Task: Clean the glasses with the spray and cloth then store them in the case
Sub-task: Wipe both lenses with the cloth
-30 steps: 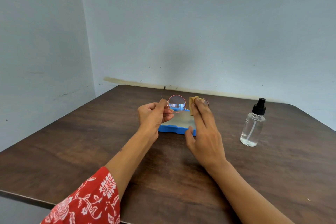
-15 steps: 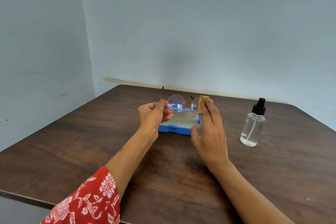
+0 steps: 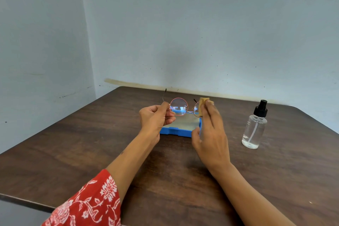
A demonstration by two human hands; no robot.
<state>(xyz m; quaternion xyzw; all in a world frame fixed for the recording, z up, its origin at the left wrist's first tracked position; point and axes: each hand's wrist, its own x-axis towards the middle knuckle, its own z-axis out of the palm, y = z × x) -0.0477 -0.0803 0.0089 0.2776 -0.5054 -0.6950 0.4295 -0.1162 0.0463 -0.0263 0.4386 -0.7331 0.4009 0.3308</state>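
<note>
Round thin-rimmed glasses (image 3: 178, 107) are held up above the table. My left hand (image 3: 156, 118) pinches them at the left hinge, the left temple sticking up behind. My right hand (image 3: 211, 130) presses a small tan cloth (image 3: 202, 105) against the right lens, fingers long and nearly straight over it. Most of that lens is hidden by the cloth and fingers. Under the glasses lies the open blue case (image 3: 176, 131) with a grey inside. The clear spray bottle (image 3: 255, 126) with a black nozzle stands upright to the right, apart from both hands.
A dark wooden table (image 3: 91, 148) fills the lower view, with walls close behind and to the left. Its near edge runs along the bottom left. My red patterned sleeve (image 3: 88, 205) shows at the bottom.
My right hand with the cloth has shifted to the right across the right lens and turned more edge-on. The left hand and the glasses have stayed put.
</note>
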